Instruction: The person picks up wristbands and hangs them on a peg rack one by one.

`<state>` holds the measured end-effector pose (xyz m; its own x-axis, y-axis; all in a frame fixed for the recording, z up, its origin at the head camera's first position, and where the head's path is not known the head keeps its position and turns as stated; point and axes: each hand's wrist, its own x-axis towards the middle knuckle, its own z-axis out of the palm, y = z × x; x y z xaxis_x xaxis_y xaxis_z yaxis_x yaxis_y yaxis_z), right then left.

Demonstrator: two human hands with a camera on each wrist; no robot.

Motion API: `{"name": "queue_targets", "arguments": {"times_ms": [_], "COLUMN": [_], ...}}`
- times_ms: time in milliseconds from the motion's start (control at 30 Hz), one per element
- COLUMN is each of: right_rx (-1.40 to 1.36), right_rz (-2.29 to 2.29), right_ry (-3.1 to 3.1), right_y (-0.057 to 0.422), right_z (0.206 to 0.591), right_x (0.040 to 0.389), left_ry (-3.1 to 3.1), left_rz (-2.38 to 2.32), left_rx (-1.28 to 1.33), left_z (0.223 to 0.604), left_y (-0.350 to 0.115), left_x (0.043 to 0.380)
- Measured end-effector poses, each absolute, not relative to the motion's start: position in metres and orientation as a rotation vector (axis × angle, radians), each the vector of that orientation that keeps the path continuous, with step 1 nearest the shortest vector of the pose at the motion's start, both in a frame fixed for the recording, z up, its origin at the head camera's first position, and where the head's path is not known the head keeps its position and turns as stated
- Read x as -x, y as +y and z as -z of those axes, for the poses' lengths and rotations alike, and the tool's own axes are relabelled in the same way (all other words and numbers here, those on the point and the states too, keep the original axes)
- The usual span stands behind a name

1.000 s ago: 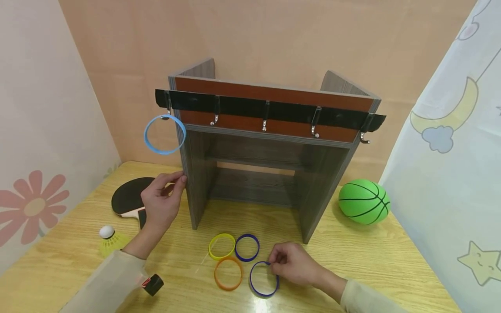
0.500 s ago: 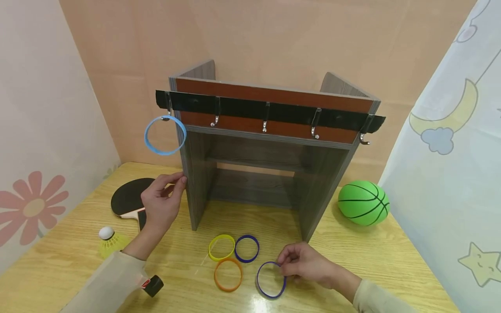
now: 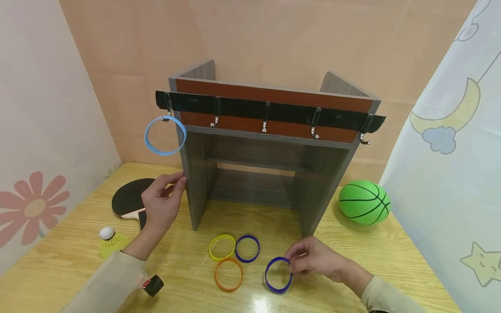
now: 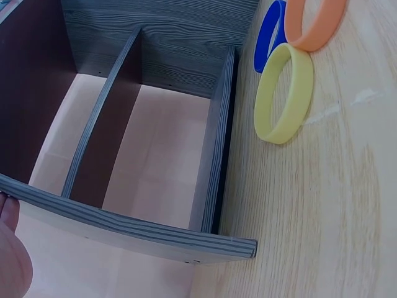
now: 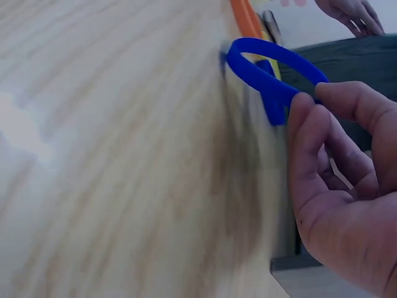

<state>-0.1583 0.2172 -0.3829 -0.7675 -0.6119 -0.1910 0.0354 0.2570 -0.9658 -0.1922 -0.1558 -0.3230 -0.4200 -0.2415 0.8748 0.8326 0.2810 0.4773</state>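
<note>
My right hand (image 3: 318, 261) pinches a dark blue wristband (image 3: 267, 278) between thumb and fingertips, low over the table's front part. In the right wrist view the blue wristband (image 5: 257, 77) stands out from the fingertips. My left hand (image 3: 162, 202) holds the front edge of the grey wooden shelf's (image 3: 190, 187) left side panel; the exact finger contact is partly hidden. A light blue wristband (image 3: 146, 137) hangs from the leftmost hook. Yellow (image 3: 210, 250), orange (image 3: 216, 278) and another dark blue wristband (image 3: 258, 252) lie together before the shelf.
A black strip (image 3: 242, 103) with several metal hooks runs across the shelf's top front. Left of the shelf lie a black table tennis paddle (image 3: 131, 195) and a yellow shuttlecock (image 3: 111, 243). A green ball (image 3: 364, 202) sits to the right.
My right hand has moved a little to the right with the dark blue wristband, which has turned slightly. The left hand and the shelf stay in place.
</note>
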Motion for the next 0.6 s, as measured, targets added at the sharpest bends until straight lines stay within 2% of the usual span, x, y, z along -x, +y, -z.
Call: {"name": "queue_targets", "arguments": {"times_ms": [600], "right_rx": [0.601], "right_rz": [1.902], "right_ry": [1.855], "right_y": [0.243], "right_z": [0.355], "right_x": [0.165], "left_ry": [-1.536], "left_rz": [1.341], "left_rx": [0.568], "left_z": [0.322], "left_y": [-0.155], "left_x": [0.191]}}
